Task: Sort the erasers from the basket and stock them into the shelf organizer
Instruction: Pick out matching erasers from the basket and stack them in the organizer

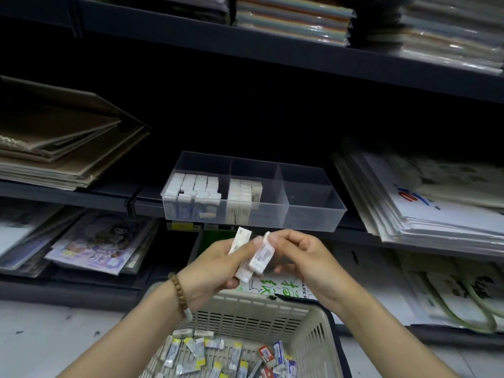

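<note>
held erasers [242, 272] sitting between both hands, just above far rim of basket [245, 300], below front edge of shelf organizer [313, 222]. long axes pointing up toward organizer, tops tilting slightly right. left hand [210, 268] gripping small bunch; right hand [305, 257] pinching pink-labelled eraser [260, 255]. organizer's left bay sitting packed, middle part-filled, right bay offering open room. loose erasers [218, 356] lying in basket.

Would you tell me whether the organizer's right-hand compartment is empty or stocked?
Empty: the right compartment shows only bare clear plastic, nothing inside.
</note>
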`<control>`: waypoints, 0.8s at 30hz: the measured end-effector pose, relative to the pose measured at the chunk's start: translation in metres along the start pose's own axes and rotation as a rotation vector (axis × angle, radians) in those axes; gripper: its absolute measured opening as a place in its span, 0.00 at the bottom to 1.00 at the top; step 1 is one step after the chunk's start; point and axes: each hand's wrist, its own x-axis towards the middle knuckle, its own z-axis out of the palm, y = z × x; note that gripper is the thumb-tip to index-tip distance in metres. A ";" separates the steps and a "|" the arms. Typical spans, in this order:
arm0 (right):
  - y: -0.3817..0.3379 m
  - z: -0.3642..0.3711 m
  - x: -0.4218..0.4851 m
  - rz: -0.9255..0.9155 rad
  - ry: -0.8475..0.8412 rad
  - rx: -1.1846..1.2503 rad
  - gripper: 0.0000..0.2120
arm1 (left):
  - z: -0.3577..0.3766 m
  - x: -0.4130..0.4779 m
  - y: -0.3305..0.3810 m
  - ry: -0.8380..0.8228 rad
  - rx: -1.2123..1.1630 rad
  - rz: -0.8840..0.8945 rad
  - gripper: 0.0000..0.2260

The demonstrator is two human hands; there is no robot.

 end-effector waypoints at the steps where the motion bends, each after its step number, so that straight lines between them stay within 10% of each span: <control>1: 0.000 -0.001 0.001 0.006 0.006 0.048 0.12 | -0.002 0.001 0.001 -0.002 -0.077 -0.035 0.17; 16: 0.012 0.011 0.002 -0.043 0.123 0.076 0.07 | -0.005 0.002 -0.012 0.143 0.034 -0.081 0.24; 24: 0.015 0.014 0.000 0.067 0.040 0.100 0.22 | -0.009 0.003 -0.012 0.178 -0.101 -0.045 0.15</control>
